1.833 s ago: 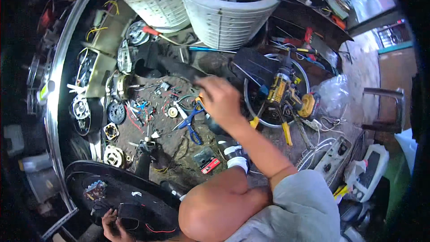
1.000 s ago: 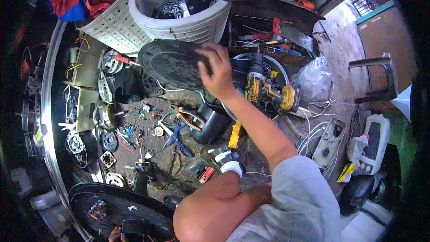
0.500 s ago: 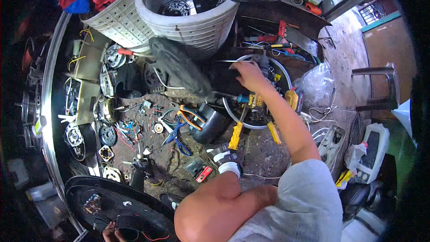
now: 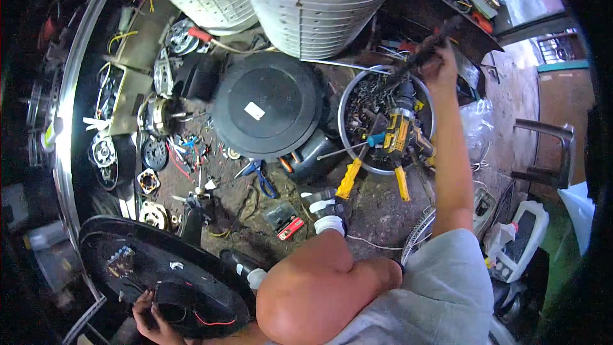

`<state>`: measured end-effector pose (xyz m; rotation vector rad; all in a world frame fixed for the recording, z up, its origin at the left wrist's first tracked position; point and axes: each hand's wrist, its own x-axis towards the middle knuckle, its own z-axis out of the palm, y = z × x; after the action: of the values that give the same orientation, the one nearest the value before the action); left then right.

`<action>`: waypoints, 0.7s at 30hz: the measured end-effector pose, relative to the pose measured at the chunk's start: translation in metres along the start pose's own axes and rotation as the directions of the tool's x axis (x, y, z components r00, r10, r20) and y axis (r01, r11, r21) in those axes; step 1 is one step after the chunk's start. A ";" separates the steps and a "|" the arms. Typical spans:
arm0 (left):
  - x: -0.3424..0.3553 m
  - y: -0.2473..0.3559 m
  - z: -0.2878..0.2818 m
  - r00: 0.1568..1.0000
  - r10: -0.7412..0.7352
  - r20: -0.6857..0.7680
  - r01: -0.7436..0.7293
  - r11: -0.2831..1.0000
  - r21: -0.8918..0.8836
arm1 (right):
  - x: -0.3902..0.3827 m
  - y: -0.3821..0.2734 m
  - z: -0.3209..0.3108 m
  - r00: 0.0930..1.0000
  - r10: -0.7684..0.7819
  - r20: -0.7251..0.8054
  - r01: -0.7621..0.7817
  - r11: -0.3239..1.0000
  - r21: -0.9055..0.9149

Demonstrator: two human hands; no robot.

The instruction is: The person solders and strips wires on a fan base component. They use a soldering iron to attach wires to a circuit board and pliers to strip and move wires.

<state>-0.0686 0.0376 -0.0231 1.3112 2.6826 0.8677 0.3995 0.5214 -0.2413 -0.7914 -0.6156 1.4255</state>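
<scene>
At the lower left, my left hand (image 4: 152, 319) is closed on the inner raised part of a large round black housing (image 4: 214, 268). A small circuit board and a red wire show inside that housing. My right hand (image 4: 439, 67) is at the upper right, over the far rim of a metal basin (image 4: 431, 112), with its fingers curled around a dark elongated thing (image 4: 415, 62), blurred by motion. The basin carries many small screws, a yellow-and-black cordless drill (image 4: 399, 131), a blue-handled screwdriver (image 4: 375, 140) and yellow-handled pliers (image 4: 348, 179).
A round black cover (image 4: 271, 99) lies flat ahead, beside a curved black piece (image 4: 313, 158). Blue-handled scissors (image 4: 263, 179), a red box (image 4: 290, 227) and scattered motor parts are nearby. Two pale perforated baskets (image 4: 319, 22) stand behind; a plastic chair (image 4: 546, 153) is at right.
The round black cover, tilted and blurred before, now lies flat. My right hand has moved right and farther away, and now holds the dark thing. More of my left hand shows.
</scene>
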 end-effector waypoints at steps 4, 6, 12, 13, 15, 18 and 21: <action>-0.006 -0.014 -0.021 0.998 -0.041 0.044 0.043 0.998 -0.053 | -0.006 0.017 0.037 0.978 -0.207 0.038 0.195 0.825 -0.530; -0.001 -0.006 -0.011 0.989 -0.142 0.039 0.140 0.989 0.055 | 0.002 0.032 0.023 0.944 -0.244 0.221 0.315 0.472 -0.823; 0.003 -0.016 -0.017 0.986 -0.160 0.044 0.161 0.987 -0.024 | -0.058 0.057 0.087 0.607 -0.562 0.562 0.354 -0.442 -0.824; 0.003 -0.022 -0.019 0.982 -0.188 0.028 0.189 0.981 -0.033 | -0.077 0.068 0.103 0.590 -0.549 0.593 0.476 -0.356 -0.804; 0.001 -0.029 -0.028 0.962 -0.274 -0.007 0.274 0.961 -0.023 | -0.119 0.093 0.132 0.587 -0.307 0.749 0.738 -0.179 -0.651; 0.006 -0.042 -0.035 0.974 -0.228 -0.008 0.227 0.970 -0.084 | -0.178 0.140 0.177 0.446 0.416 0.792 0.885 -0.076 -0.458; 0.012 -0.064 -0.046 0.955 -0.294 0.029 0.296 0.951 -0.089 | -0.189 0.191 0.161 0.390 0.663 0.639 0.900 -0.126 -0.418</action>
<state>-0.1343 -0.0063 -0.0137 0.8623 2.6917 0.9243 0.1423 0.3462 -0.2765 -0.7686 -3.1218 0.4385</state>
